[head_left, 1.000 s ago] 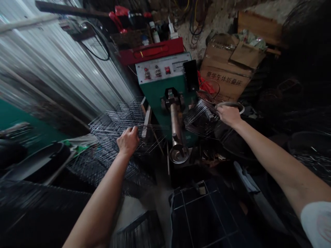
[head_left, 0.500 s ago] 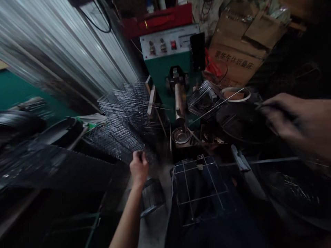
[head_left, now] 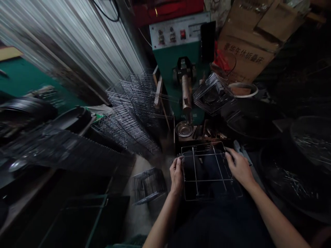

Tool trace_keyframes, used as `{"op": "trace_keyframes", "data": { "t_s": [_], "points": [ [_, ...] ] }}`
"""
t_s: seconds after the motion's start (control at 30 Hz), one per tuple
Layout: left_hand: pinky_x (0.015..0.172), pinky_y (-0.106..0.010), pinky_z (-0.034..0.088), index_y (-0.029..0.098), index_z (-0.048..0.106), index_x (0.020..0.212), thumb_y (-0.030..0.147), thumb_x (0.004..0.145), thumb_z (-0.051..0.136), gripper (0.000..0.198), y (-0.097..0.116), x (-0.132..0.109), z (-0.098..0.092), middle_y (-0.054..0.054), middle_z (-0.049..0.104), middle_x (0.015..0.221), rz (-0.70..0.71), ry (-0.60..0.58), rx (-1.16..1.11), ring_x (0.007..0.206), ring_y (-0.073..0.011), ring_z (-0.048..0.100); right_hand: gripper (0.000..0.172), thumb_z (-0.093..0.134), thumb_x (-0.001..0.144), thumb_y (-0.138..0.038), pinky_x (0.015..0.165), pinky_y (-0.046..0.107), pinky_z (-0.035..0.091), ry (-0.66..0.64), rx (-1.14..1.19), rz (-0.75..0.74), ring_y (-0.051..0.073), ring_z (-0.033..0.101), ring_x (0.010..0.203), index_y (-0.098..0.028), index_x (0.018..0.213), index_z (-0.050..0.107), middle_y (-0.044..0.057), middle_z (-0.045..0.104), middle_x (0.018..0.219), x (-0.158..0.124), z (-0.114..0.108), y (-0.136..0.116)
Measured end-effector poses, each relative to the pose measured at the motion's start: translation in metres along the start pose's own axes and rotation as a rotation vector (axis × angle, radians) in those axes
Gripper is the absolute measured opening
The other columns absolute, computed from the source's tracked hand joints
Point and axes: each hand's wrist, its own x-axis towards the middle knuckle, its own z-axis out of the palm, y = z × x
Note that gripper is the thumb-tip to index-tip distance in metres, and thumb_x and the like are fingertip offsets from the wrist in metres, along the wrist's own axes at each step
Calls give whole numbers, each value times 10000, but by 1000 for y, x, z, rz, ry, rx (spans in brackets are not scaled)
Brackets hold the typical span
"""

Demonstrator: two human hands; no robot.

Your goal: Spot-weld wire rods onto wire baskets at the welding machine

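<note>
A rectangular wire rack (head_left: 195,180) with a few cross wires is held above my lap. My left hand (head_left: 176,175) is closed on its left edge, thumb on top. On the opposite edge, near the far corner, my right hand (head_left: 239,167) grips the wire with bent fingers. Just beyond the rack stands a green welding machine (head_left: 165,58), whose copper-coloured arm (head_left: 186,91) points toward me. Below that arm lies a small round metal dish (head_left: 184,129).
Many wire grids (head_left: 131,106) stand stacked to the left. On the floor sits a bundle of wire frames (head_left: 148,186). Black tubs (head_left: 289,179) with loose metal wires are at the right. A cardboard box (head_left: 243,51) leans behind, and wire pieces (head_left: 209,93) hang beside the machine.
Both hands have come in to the rack, the left from near the stacked grids and the right from the far right. The rack is now held up between them.
</note>
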Motion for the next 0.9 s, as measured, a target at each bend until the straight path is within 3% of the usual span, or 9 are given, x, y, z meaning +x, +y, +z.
{"op": "trace_keyframes", "data": {
  "t_s": [0.1,0.23,0.33,0.5,0.73,0.9],
  "points": [
    [860,-324,569,198,693,1152,610,899,461,536,1,-6,-12,-113,748,1108,32,-24,-101,1034,-236,706,403,383,997,-383,925,449,544,-10,6,-3,311,682,1071,-201,1274,613,114,716,1165,-2,1,5],
    [1002,-350,518,222,682,1230,489,838,646,475,-8,-10,-23,-91,712,1240,133,-77,41,1157,-250,661,457,394,1000,-396,1009,465,505,-44,81,-11,295,625,1185,-188,1372,561,113,651,1304,-6,5,15],
    [1092,-393,452,205,679,1251,432,835,666,474,-13,-6,-26,-95,687,1289,183,-118,115,1222,-267,620,464,417,992,-416,1045,487,476,-123,172,-12,298,592,1230,-183,1350,597,115,634,1330,-6,2,24],
    [1159,-429,380,163,636,1307,435,805,714,577,-14,-3,-24,-117,643,1354,158,-138,14,1307,-285,558,514,517,947,-445,995,456,518,-278,286,31,310,613,1193,-151,1358,609,142,644,1309,-11,-6,34],
    [1174,-455,360,169,676,1252,414,760,767,556,-14,-1,-24,-109,669,1317,142,-141,22,1303,-300,562,560,531,936,-407,859,419,575,-277,313,102,242,700,882,-157,1437,528,135,633,1326,-24,0,43],
    [1150,-445,397,195,581,1364,436,775,763,661,-22,-10,-24,-88,660,1336,31,-226,-85,1309,-285,561,537,524,950,-418,1035,462,481,-223,335,82,295,608,1193,-161,1422,542,122,609,1364,-38,12,52]
  ]
}}
